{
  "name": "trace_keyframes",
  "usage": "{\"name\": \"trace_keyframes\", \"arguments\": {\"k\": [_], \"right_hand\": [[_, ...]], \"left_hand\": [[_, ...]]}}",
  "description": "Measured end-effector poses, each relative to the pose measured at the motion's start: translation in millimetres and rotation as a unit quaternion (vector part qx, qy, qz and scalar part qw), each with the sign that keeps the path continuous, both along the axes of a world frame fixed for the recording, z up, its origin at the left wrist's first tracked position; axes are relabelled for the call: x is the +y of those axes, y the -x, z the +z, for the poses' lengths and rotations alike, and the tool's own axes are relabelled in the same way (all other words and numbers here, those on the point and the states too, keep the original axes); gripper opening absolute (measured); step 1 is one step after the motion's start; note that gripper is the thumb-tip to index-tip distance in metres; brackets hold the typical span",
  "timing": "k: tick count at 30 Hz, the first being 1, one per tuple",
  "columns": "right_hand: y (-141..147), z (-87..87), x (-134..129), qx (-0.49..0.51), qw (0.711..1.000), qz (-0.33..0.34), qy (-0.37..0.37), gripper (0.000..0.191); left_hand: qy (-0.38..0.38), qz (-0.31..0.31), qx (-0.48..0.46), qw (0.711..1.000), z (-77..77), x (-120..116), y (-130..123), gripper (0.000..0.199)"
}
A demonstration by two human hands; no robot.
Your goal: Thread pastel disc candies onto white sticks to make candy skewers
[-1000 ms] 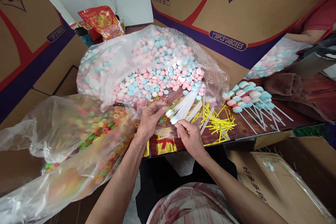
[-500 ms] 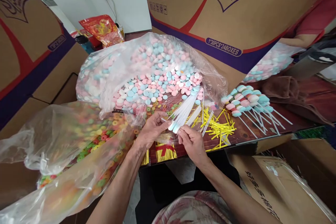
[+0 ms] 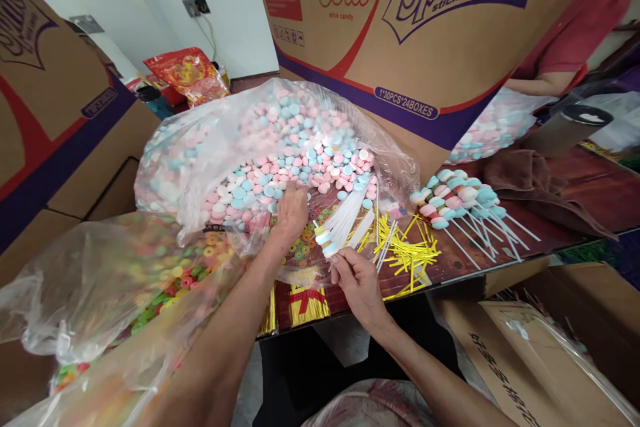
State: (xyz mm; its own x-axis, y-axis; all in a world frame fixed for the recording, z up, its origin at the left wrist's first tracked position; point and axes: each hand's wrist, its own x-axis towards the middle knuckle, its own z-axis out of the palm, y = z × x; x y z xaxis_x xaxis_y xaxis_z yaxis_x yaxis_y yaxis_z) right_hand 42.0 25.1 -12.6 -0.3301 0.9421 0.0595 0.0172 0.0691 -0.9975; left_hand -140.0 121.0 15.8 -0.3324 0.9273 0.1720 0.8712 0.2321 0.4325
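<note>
My right hand (image 3: 356, 280) pinches a marshmallow skewer (image 3: 326, 241), whose stacked pale blue, white and yellowish pieces point up and left. My left hand (image 3: 293, 213) reaches to the near edge of a heap of pink, blue and white marshmallows (image 3: 255, 180) in an open clear bag; its fingertips are turned away and hidden. Just beyond the skewer lies a fan of white sticks (image 3: 349, 217). Gummy rings (image 3: 300, 250) are spread between my hands. Yellow twist ties (image 3: 413, 247) lie scattered right of my right hand.
Finished marshmallow skewers (image 3: 457, 197) are piled on the right of the table. A bag of gummy rings (image 3: 175, 280) lies at left. Behind the heap stands a large carton (image 3: 345, 47). A brown cloth (image 3: 535, 180), a tumbler (image 3: 570, 130) and another person (image 3: 565, 53) are at right.
My left hand has left the skewer and moved up and left to the marshmallow heap. My right hand keeps the skewer, which now shows more of its stacked pieces.
</note>
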Motion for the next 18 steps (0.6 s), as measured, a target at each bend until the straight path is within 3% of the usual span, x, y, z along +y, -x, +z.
{"name": "trace_keyframes", "arguments": {"k": [4,7,12,18], "right_hand": [[0.0,-0.4,0.2,-0.003,1.000,0.003,-0.005,0.035],[0.0,0.7,0.0,-0.001,1.000,0.002,-0.005,0.035],[0.4,3.3,-0.4,0.005,1.000,-0.003,0.001,0.035],[1.3,-1.6,0.2,-0.003,1.000,0.003,-0.008,0.035]], "left_hand": [[0.026,-0.047,0.084,0.995,-6.8,-9.5,-2.7,0.038],[-0.020,-0.050,0.039,0.998,-8.7,-9.7,2.3,0.036],[-0.107,-0.070,-0.077,0.989,-13.0,16.4,5.4,0.038],[-0.110,-0.036,-0.054,0.992,-7.9,47.6,-0.7,0.031]]}}
